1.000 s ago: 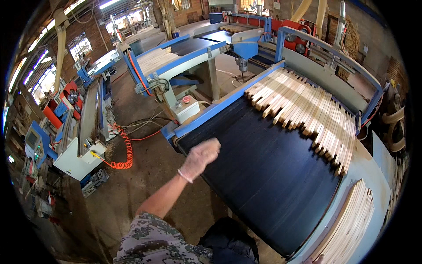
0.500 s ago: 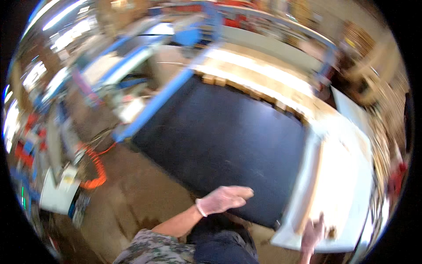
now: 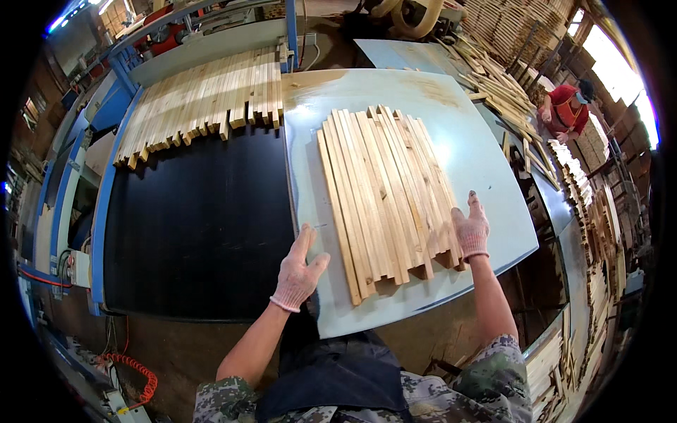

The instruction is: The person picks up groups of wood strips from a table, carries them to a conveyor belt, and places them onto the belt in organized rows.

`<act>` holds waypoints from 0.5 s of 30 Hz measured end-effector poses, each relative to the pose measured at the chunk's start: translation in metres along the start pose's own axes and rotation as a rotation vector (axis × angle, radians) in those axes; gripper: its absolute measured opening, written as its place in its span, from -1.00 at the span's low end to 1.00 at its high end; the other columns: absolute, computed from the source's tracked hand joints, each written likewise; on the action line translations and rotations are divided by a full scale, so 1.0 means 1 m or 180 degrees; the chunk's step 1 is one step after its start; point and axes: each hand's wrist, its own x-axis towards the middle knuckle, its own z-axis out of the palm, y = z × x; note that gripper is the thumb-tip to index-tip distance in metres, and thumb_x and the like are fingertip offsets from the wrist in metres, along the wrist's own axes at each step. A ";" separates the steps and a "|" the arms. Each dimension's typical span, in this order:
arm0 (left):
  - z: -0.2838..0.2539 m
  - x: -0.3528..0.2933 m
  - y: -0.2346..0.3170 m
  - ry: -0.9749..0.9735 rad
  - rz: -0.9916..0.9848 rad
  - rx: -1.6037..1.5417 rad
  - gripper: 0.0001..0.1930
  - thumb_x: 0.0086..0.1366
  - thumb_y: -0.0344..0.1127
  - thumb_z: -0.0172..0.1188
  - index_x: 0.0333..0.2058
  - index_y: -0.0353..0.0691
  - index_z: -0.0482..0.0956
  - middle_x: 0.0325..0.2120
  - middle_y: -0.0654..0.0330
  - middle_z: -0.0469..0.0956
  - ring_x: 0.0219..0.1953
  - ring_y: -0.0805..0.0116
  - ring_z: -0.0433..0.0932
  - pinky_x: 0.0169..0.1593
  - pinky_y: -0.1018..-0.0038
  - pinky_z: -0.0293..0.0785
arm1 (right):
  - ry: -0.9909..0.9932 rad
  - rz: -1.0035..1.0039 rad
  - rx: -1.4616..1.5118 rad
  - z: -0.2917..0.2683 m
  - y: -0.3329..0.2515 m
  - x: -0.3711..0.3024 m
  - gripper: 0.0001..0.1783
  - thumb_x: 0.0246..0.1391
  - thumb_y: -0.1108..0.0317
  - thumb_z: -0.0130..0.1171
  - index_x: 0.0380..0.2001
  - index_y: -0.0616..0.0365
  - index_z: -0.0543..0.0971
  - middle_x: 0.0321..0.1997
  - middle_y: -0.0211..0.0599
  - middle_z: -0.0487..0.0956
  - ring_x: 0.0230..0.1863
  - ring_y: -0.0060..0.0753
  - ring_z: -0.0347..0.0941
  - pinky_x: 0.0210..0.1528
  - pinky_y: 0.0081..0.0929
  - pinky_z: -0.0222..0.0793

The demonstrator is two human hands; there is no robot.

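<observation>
A bundle of pale wooden strips (image 3: 388, 190) lies side by side on a light blue-grey tabletop (image 3: 493, 155), its near ends uneven. My left hand (image 3: 300, 271), in a pinkish work glove, hovers by the table's left edge, thumb and fingers apart, short of the bundle's left side. On the bundle's other side is my right hand (image 3: 472, 227), gloved alike, fingers extended and close against the outermost strip near its lower end. Neither hand is wrapped around any wood.
Left of the table lies a black belt (image 3: 204, 225) inside a blue frame (image 3: 100, 233), with a row of wooden strips (image 3: 204, 99) across its far end. Loose strips (image 3: 493, 84) pile up at the far right. A person in red (image 3: 568, 113) works there. An orange coiled hose (image 3: 141, 374) hangs lower left.
My view has swung right, from the black belt to the table. My left hand has moved from over the belt's near edge to the table's left edge; my right now lies beside the bundle.
</observation>
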 end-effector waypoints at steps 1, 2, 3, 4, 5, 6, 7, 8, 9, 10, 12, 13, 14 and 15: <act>0.012 0.009 -0.006 0.0063 -0.0014 0.0295 -0.16 0.30 -0.36 0.36 0.44 -0.54 0.14 0.33 -0.34 0.39 0.39 -0.08 0.42 0.38 0.28 0.40 | -0.0166 0.0167 0.0081 0.004 0.008 0.017 -0.17 0.17 -0.01 0.24 0.41 0.24 0.40 0.34 0.13 0.52 0.32 0.12 0.49 0.40 -0.14 0.34; 0.023 0.016 -0.010 0.0128 -0.0030 0.0590 -0.17 0.30 -0.34 0.37 0.43 -0.54 0.16 0.32 -0.33 0.40 0.37 -0.10 0.44 0.38 0.27 0.41 | -0.0540 0.0450 0.0133 0.008 0.015 0.033 -0.17 0.17 -0.02 0.23 0.41 0.24 0.40 0.34 0.12 0.53 0.32 0.12 0.49 0.41 -0.13 0.34; 0.032 0.023 -0.002 0.0143 -0.0182 0.0650 -0.19 0.31 -0.23 0.36 0.40 -0.51 0.21 0.32 -0.33 0.40 0.35 -0.17 0.43 0.43 0.17 0.33 | -0.0910 0.0732 0.0192 0.007 0.011 0.050 -0.17 0.18 -0.03 0.21 0.41 0.24 0.40 0.33 0.12 0.54 0.32 0.12 0.49 0.41 -0.13 0.34; 0.038 0.029 -0.003 0.0175 -0.0075 0.0966 -0.19 0.32 -0.25 0.35 0.42 -0.50 0.19 0.30 -0.36 0.40 0.37 -0.17 0.40 0.42 0.17 0.34 | -0.1263 0.1005 0.0248 0.005 0.011 0.062 -0.17 0.19 -0.04 0.19 0.41 0.24 0.39 0.33 0.11 0.55 0.33 0.11 0.49 0.41 -0.13 0.33; 0.047 0.039 -0.006 0.0154 0.0076 0.1241 -0.18 0.33 -0.26 0.35 0.43 -0.50 0.18 0.29 -0.39 0.40 0.39 -0.17 0.38 0.41 0.18 0.36 | -0.0899 0.0596 0.0140 0.040 0.060 0.078 -0.22 0.24 -0.09 0.12 0.36 0.22 0.45 0.21 0.10 0.62 0.28 0.14 0.51 0.35 -0.08 0.39; 0.050 0.044 -0.012 0.0230 0.0150 0.1579 -0.18 0.34 -0.28 0.34 0.45 -0.49 0.17 0.27 -0.42 0.40 0.41 -0.17 0.36 0.40 0.19 0.37 | -0.1121 0.0418 0.0072 0.049 0.053 0.089 -0.26 0.25 -0.11 0.09 0.30 0.21 0.50 0.19 0.11 0.63 0.26 0.15 0.52 0.33 -0.07 0.40; 0.054 0.049 -0.015 0.0340 0.0140 0.1626 -0.20 0.34 -0.20 0.32 0.43 -0.48 0.21 0.27 -0.38 0.41 0.37 -0.24 0.36 0.44 0.11 0.29 | -0.1324 0.0251 -0.0003 0.052 0.032 0.096 -0.29 0.26 -0.14 0.06 0.24 0.20 0.55 0.16 0.11 0.64 0.25 0.17 0.52 0.31 -0.05 0.41; 0.059 0.053 -0.017 0.0406 0.0077 0.1849 -0.20 0.36 -0.14 0.29 0.42 -0.47 0.22 0.30 -0.36 0.40 0.40 -0.24 0.33 0.48 0.08 0.19 | -0.1521 0.0085 -0.0081 0.055 0.012 0.101 -0.31 0.28 -0.16 0.03 0.18 0.19 0.60 0.14 0.11 0.65 0.23 0.19 0.53 0.29 -0.03 0.41; 0.063 0.054 -0.019 0.0506 -0.0008 0.2089 -0.21 0.38 -0.08 0.26 0.41 -0.47 0.23 0.33 -0.34 0.38 0.42 -0.24 0.30 0.53 0.05 0.09 | -0.1303 0.0752 -0.0175 0.050 -0.027 0.096 -0.33 0.28 -0.22 -0.02 -0.02 0.19 0.67 0.11 0.13 0.65 0.19 0.23 0.53 0.26 -0.01 0.41; 0.069 0.058 -0.017 0.0578 -0.0065 0.2312 -0.20 0.40 -0.01 0.22 0.41 -0.47 0.24 0.35 -0.31 0.36 0.45 -0.24 0.27 0.57 0.02 0.00 | -0.1325 0.0626 -0.0095 0.054 -0.024 0.100 -0.32 0.28 -0.23 -0.03 -0.04 0.20 0.67 0.10 0.15 0.65 0.19 0.23 0.53 0.26 -0.01 0.41; 0.076 0.065 -0.014 0.0596 -0.0038 0.2214 -0.20 0.38 0.00 0.23 0.39 -0.48 0.26 0.33 -0.31 0.39 0.42 -0.22 0.31 0.57 0.02 -0.01 | -0.1399 0.0333 0.0049 0.067 -0.014 0.105 -0.31 0.28 -0.25 -0.05 -0.09 0.20 0.68 0.10 0.18 0.64 0.18 0.25 0.53 0.26 0.00 0.42; 0.072 0.068 -0.013 0.0594 -0.0005 0.2038 -0.20 0.37 0.00 0.24 0.38 -0.49 0.27 0.32 -0.31 0.40 0.41 -0.23 0.32 0.56 0.03 0.00 | -0.1492 0.0280 0.0040 0.062 -0.025 0.103 -0.31 0.29 -0.23 -0.05 -0.07 0.25 0.67 0.07 0.21 0.63 0.17 0.28 0.52 0.23 0.00 0.41; 0.068 0.069 -0.013 0.0605 0.0023 0.1865 -0.19 0.36 -0.01 0.25 0.38 -0.50 0.27 0.30 -0.31 0.41 0.40 -0.23 0.33 0.56 0.03 0.01 | -0.1471 0.0218 0.0128 0.059 -0.028 0.105 -0.31 0.28 -0.23 -0.03 -0.09 0.25 0.67 0.04 0.22 0.64 0.13 0.30 0.52 0.20 0.00 0.41; 0.064 0.067 -0.013 0.0621 0.0128 0.1952 -0.21 0.33 -0.04 0.28 0.34 -0.52 0.31 0.23 -0.29 0.47 0.32 -0.27 0.39 0.50 0.01 0.12 | -0.1446 0.0147 0.0227 0.057 -0.030 0.104 -0.32 0.27 -0.23 -0.01 -0.12 0.25 0.67 0.02 0.22 0.65 0.10 0.33 0.52 0.17 0.01 0.41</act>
